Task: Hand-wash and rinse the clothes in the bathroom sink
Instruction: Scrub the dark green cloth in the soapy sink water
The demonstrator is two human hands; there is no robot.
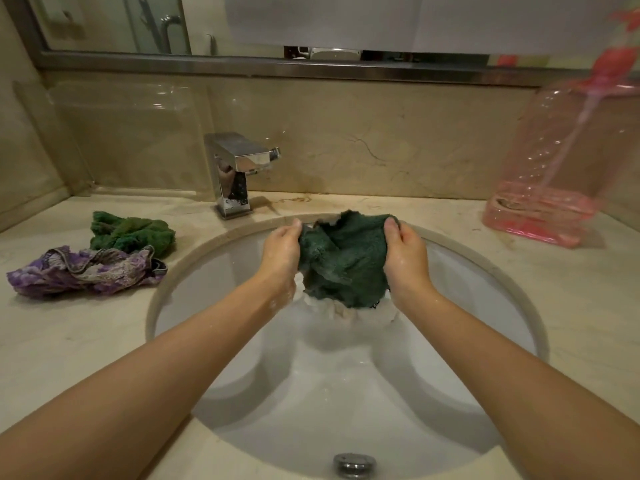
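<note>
A wet dark green cloth point(343, 258) hangs bunched over the far half of the white sink point(194, 296), which holds cloudy water. My left hand point(280, 251) grips its left edge and my right hand point(405, 258) grips its right edge, thumbs on top. White foam or pale fabric point(349, 311) shows just under the cloth at the water line. On the counter to the left lie a second green cloth point(133, 232) and a purple patterned garment point(83, 271).
A square chrome faucet point(239, 171) stands behind the sink with no water running from it. A pink transparent pump bottle point(550, 174) stands on the counter at the right. The overflow fitting point(355, 464) sits at the sink's near rim. A mirror frame runs above the backsplash.
</note>
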